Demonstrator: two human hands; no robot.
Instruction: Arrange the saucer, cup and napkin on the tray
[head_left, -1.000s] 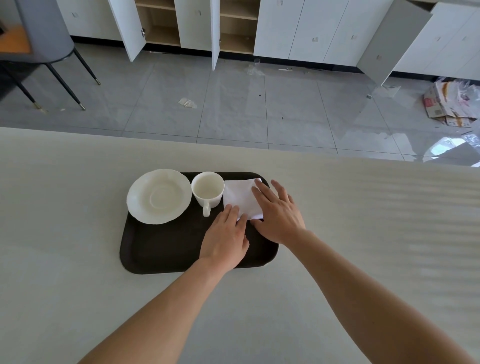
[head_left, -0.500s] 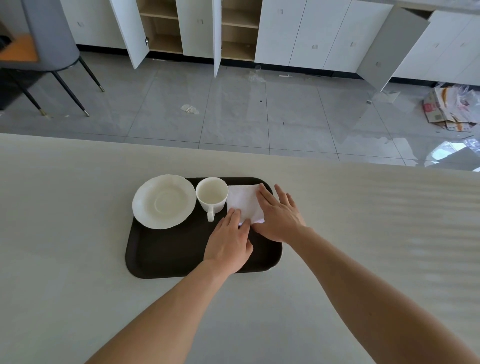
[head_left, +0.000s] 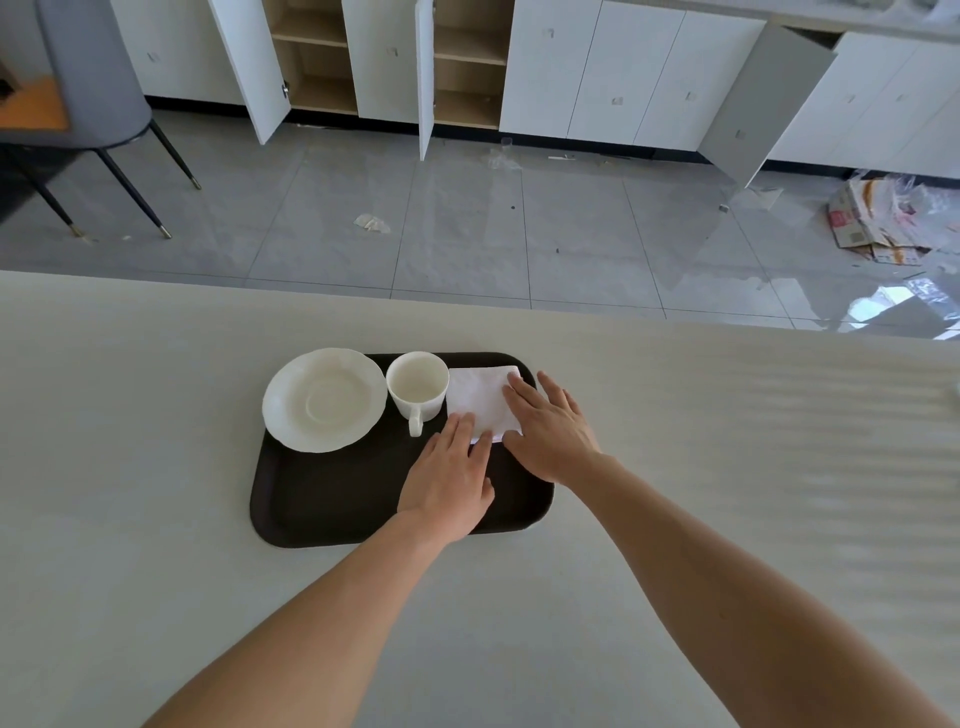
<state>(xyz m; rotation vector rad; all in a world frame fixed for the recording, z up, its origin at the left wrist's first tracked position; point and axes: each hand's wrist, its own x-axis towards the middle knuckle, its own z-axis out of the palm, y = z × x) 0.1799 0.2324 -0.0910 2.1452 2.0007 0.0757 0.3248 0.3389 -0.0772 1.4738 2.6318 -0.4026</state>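
A dark brown tray (head_left: 332, 504) lies on the pale table. On its far left sits a white saucer (head_left: 324, 399), overhanging the tray's left rim. An empty white cup (head_left: 417, 385) stands upright to the right of the saucer, handle toward me. A folded white napkin (head_left: 480, 397) lies flat in the tray's far right corner, beside the cup. My left hand (head_left: 449, 478) rests flat, fingertips on the napkin's near edge. My right hand (head_left: 550, 426) lies flat with fingers spread over the napkin's right side. Neither hand grips anything.
The table's (head_left: 156, 519) far edge runs just behind the tray; beyond it is a grey tiled floor. White cabinets (head_left: 597, 73) with open doors line the back wall. A grey chair (head_left: 98, 93) stands at far left, flattened cardboard (head_left: 872, 223) at far right.
Both hands stay flat on the napkin and have barely shifted; the right fingers slid slightly along its right edge. The camera view has tilted up a little.
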